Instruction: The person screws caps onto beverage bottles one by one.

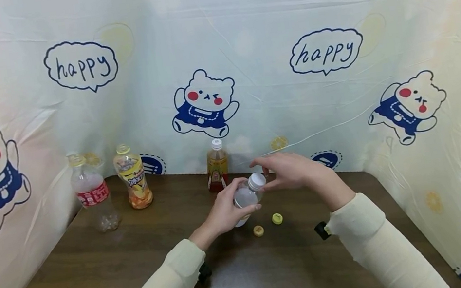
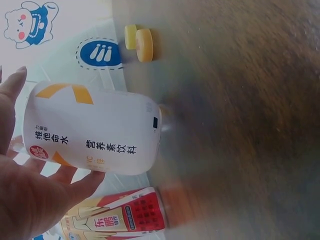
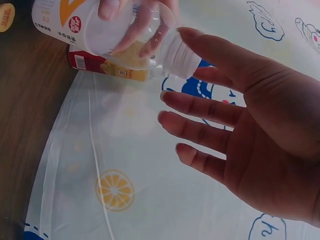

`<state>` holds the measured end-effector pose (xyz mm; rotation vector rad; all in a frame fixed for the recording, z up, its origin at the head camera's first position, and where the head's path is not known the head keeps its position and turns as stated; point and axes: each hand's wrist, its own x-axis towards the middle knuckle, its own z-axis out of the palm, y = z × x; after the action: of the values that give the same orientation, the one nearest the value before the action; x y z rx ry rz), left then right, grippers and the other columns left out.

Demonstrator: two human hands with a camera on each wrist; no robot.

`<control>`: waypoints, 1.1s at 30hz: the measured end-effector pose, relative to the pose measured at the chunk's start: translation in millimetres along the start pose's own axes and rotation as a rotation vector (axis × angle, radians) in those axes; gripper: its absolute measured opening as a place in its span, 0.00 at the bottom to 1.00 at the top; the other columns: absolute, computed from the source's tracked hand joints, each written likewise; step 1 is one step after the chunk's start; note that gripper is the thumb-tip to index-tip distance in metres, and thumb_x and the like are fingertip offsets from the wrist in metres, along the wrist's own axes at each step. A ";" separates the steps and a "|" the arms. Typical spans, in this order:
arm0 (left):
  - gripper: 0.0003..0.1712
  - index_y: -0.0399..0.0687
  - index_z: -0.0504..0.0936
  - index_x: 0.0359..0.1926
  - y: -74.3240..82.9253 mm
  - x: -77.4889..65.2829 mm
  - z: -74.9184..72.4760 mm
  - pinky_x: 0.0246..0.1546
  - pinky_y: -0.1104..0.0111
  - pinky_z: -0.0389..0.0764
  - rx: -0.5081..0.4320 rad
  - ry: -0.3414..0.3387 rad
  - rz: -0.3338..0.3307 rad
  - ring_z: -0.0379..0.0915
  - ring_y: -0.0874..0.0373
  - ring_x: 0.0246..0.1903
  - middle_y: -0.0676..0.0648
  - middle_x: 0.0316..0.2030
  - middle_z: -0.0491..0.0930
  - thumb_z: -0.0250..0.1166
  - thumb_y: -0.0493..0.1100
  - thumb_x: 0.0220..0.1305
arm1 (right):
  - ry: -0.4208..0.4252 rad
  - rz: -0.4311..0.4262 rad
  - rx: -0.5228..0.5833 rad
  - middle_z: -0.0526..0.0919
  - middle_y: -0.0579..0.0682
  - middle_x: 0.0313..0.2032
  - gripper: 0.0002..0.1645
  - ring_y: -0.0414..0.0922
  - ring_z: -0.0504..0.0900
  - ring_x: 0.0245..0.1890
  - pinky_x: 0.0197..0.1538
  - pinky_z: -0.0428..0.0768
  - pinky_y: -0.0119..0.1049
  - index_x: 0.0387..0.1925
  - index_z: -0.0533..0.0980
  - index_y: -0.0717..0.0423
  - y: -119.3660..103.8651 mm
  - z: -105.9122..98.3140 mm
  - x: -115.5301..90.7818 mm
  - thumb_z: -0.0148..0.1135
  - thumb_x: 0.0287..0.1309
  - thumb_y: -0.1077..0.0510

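Note:
My left hand (image 1: 223,210) grips a clear drink bottle (image 1: 244,197) with a white label, tilted over the table. In the left wrist view, the bottle's label (image 2: 100,125) shows black lettering and orange marks, with fingers wrapped round the upper part. A white screw cap (image 1: 257,180) sits on its neck. My right hand (image 1: 289,170) pinches the cap between thumb and index finger. The other fingers spread out past the cap (image 3: 181,56) in the right wrist view. On the table below lie a yellow cap (image 1: 277,218) and an orange cap (image 1: 258,231).
Behind the hands stands a tea-coloured bottle with a white cap (image 1: 218,165). At the back left are a bottle with a red label (image 1: 92,195) and a bottle with a yellow label (image 1: 134,179). Printed curtains (image 1: 259,36) enclose the brown table (image 1: 98,275).

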<state>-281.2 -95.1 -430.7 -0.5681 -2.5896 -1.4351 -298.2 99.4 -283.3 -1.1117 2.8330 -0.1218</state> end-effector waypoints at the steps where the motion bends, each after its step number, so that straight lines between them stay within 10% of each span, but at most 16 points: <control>1: 0.40 0.68 0.63 0.61 -0.2 0.2 0.3 0.47 0.54 0.77 -0.002 -0.001 0.000 0.71 0.57 0.51 0.56 0.56 0.70 0.70 0.63 0.47 | -0.003 -0.010 0.005 0.77 0.40 0.43 0.37 0.38 0.75 0.41 0.43 0.77 0.37 0.62 0.66 0.36 0.4 -0.1 -0.3 0.69 0.49 0.42; 7: 0.41 0.68 0.63 0.61 -0.5 1.5 1.0 0.48 0.53 0.77 -0.009 0.002 0.018 0.71 0.56 0.52 0.56 0.57 0.70 0.70 0.63 0.47 | -0.005 -0.081 -0.001 0.75 0.40 0.54 0.38 0.40 0.74 0.52 0.54 0.75 0.42 0.62 0.67 0.36 0.0 1.5 1.1 0.71 0.49 0.48; 15: 0.39 0.70 0.62 0.61 1.3 0.5 0.4 0.46 0.57 0.79 -0.017 -0.023 0.007 0.71 0.57 0.50 0.56 0.56 0.70 0.71 0.60 0.49 | -0.009 -0.139 0.025 0.79 0.34 0.36 0.16 0.33 0.77 0.33 0.38 0.77 0.30 0.45 0.78 0.40 -1.0 4.4 5.6 0.68 0.53 0.50; 33: 0.38 0.68 0.63 0.61 0.7 -1.5 0.1 0.42 0.62 0.80 -0.017 0.008 0.025 0.72 0.59 0.46 0.57 0.55 0.71 0.70 0.59 0.50 | 0.043 -0.099 -0.013 0.79 0.34 0.31 0.19 0.33 0.75 0.27 0.30 0.75 0.29 0.47 0.78 0.38 -1.6 7.9 6.3 0.64 0.54 0.40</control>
<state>-279.5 -95.1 -430.7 -0.5938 -2.5569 -1.4501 -300.8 93.6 -291.3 -1.2671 2.8194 -0.1366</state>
